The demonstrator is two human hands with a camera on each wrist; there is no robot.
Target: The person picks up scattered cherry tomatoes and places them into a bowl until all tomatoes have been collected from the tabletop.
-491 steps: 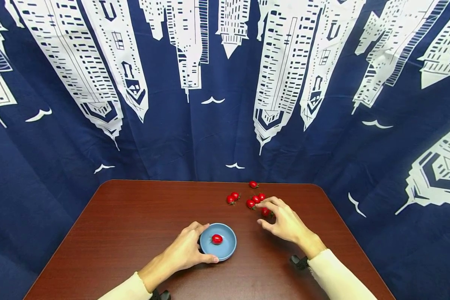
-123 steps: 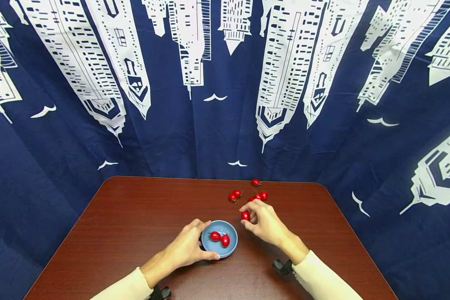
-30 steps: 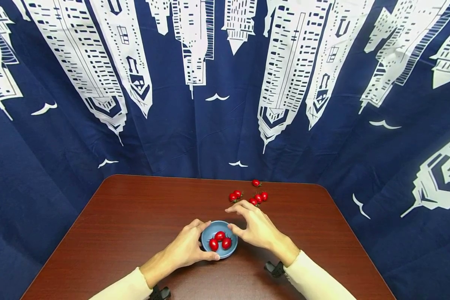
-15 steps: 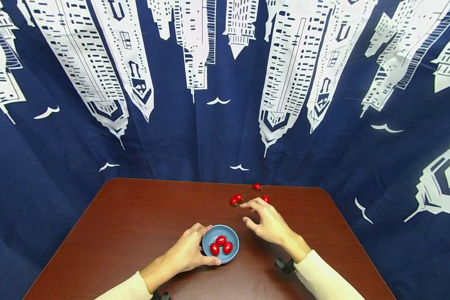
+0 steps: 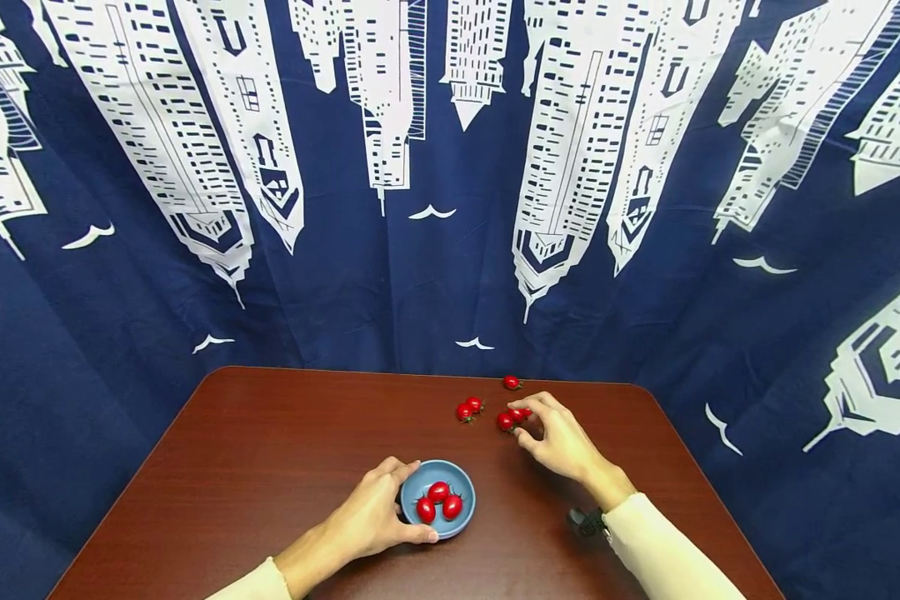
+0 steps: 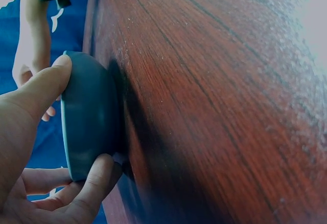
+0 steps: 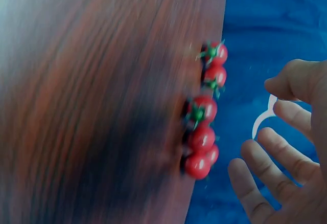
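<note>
My left hand (image 5: 375, 512) holds a small blue bowl (image 5: 460, 481) at its left side. In the left wrist view, the thumb is on the rim of the bowl (image 6: 89, 114) and the fingers curl under its wall. Three red cherry tomatoes (image 5: 438, 492) with green stems lie inside. My right hand (image 5: 562, 442) hovers beside a cluster of cherry tomatoes (image 5: 505, 421), thumb and fingers apart, nothing between them. The hand partly covers that cluster in the head view. In the right wrist view, the fingers (image 7: 260, 165) are spread apart from the tomatoes (image 7: 203, 138).
A pair of cherry tomatoes (image 5: 465, 412) lies left of the cluster. One more tomato (image 5: 512, 382) sits close to the far edge of the brown wooden table (image 5: 285, 450). Behind the table hangs a dark blue curtain (image 5: 345, 308) with white printed buildings.
The bowl has gone from one tomato to three; the right hand held one of them earlier and let it go. Since then, that hand has moved right, back to the cluster. The left hand stays.
</note>
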